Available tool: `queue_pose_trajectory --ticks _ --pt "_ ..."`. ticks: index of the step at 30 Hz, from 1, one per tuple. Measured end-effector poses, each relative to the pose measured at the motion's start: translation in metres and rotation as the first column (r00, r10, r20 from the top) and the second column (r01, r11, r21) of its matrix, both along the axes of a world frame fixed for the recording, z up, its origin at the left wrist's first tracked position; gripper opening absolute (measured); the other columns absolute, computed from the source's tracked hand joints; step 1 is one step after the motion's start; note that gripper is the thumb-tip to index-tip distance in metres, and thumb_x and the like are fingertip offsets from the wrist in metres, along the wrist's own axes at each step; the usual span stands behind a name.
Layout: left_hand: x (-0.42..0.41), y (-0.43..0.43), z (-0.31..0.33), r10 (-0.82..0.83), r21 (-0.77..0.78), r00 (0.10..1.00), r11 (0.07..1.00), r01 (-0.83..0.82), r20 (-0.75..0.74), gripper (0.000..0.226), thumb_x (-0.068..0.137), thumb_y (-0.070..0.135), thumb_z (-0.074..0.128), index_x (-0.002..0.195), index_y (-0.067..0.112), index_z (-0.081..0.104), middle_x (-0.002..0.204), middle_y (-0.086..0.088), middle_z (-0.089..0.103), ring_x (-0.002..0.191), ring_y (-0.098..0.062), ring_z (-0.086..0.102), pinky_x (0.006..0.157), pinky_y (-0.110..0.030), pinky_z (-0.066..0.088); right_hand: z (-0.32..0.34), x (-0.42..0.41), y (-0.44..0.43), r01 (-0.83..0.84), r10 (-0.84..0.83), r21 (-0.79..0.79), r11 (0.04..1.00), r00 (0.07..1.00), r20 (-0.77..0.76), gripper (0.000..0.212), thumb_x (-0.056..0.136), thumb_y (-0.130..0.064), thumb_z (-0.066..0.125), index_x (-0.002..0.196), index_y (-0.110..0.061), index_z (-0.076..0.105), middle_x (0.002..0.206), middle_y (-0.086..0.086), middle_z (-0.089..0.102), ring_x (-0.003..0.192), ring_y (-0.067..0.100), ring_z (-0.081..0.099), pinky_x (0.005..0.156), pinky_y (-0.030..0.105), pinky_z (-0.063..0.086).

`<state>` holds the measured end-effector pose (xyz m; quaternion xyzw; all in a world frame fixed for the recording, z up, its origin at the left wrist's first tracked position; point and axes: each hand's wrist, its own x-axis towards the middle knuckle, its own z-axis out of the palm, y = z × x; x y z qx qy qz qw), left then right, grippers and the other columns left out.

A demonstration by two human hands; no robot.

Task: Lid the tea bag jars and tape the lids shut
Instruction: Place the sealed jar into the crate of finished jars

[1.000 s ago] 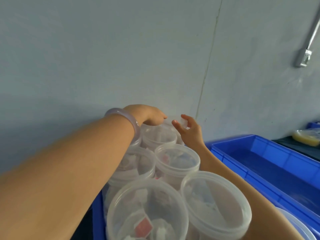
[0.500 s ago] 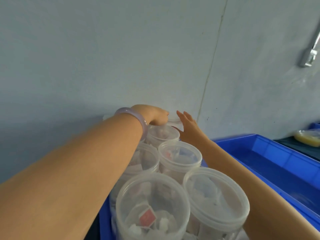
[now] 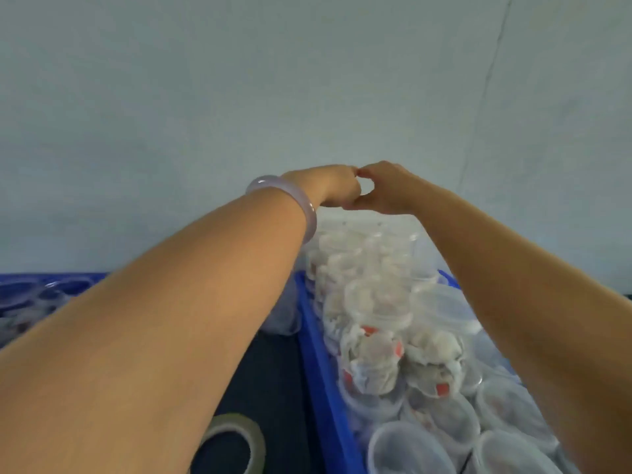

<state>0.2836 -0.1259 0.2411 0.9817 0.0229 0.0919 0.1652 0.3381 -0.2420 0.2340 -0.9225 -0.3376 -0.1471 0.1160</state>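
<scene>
Several clear plastic jars (image 3: 374, 354) with white and red tea bags inside are piled in a blue bin (image 3: 323, 388), most with clear lids on. Both my arms reach over the pile to its far top by the wall. My left hand (image 3: 325, 186), with a pale bracelet on the wrist, and my right hand (image 3: 386, 189) meet there. Their curled thumbs and forefingers touch tip to tip. The frame is blurred, and I cannot make out anything held between them.
A roll of clear tape (image 3: 254, 436) lies on the dark table at the bottom, left of the bin. Another blue bin (image 3: 51, 278) with clear plastic pieces sits at the far left. A grey wall (image 3: 307, 80) stands right behind the pile.
The view has swung right and down, showing the whole pile and the tape roll. My right hand has closed in from beside the far jar to meet my left hand.
</scene>
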Motion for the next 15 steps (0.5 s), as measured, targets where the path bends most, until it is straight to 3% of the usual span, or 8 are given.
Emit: queue_pose_trajectory --ticks 4,10,15 --pt "-0.105 0.094 -0.028 0.187 -0.062 0.982 0.981 -0.184 0.038 0.06 0.095 0.007 0.036 0.15 0.025 0.022 0.152 -0.007 0.034 0.136 -0.024 0.036 0.098 -0.027 0.03 -0.02 -0.083 0.109 -0.176 0.177 0.019 0.984 0.984 -0.032 0.073 0.083 -0.043 0.07 0.142 -0.011 0.042 0.143 0.008 0.046 0.13 0.027 0.043 0.1 0.033 0.036" --pt "-0.227 0.233 -0.098 0.433 -0.041 0.901 0.9 -0.433 -0.02 0.057 0.093 0.008 0.04 0.148 0.015 0.027 0.137 -0.015 0.051 0.118 -0.029 0.052 0.081 -0.031 0.038 -0.084 -0.202 0.272 -0.383 0.375 -0.043 0.923 0.918 -0.133 0.056 0.086 -0.024 0.067 0.136 -0.006 0.048 0.138 0.014 0.052 0.125 0.03 0.049 0.099 0.034 0.04" --pt "-0.261 0.327 -0.159 0.509 -0.04 0.856 0.857 -0.514 -0.092 0.043 0.092 0.013 0.045 0.135 0.012 0.047 0.134 -0.015 0.054 0.118 -0.031 0.054 0.099 -0.042 0.043 -0.147 -0.233 0.369 -0.456 0.414 -0.172 0.873 0.88 -0.234 0.038 0.091 -0.025 0.055 0.125 -0.01 0.057 0.125 0.011 0.061 0.113 0.029 0.057 0.094 0.036 0.045"
